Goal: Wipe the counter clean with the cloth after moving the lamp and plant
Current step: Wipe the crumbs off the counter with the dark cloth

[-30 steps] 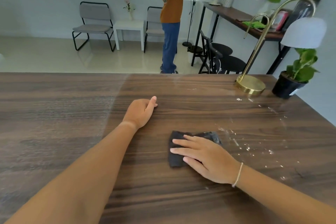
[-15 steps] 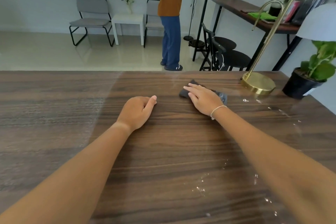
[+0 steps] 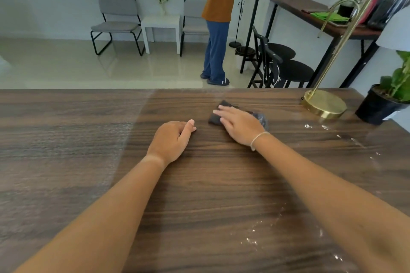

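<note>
A dark folded cloth (image 3: 215, 115) lies on the brown wooden counter (image 3: 66, 139), near its far edge. My right hand (image 3: 240, 125) presses flat on the cloth, fingers spread and pointing left. My left hand (image 3: 172, 139) rests on the counter beside it as a loose fist, holding nothing. A brass lamp with a round base (image 3: 324, 104) and a white shade (image 3: 397, 29) stands at the far right corner. Next to it is a green plant in a black pot (image 3: 377, 106).
White specks and wet smears (image 3: 315, 127) dot the right side of the counter and the near right (image 3: 251, 240). Beyond the counter, a person (image 3: 218, 17) stands at a side table (image 3: 310, 10). Black stools (image 3: 288, 68) and grey chairs (image 3: 117, 22) stand on the floor.
My right hand slid the cloth from the near middle of the counter out to its far edge, then slightly left. My left hand stayed put. The view tilted closer toward the lamp.
</note>
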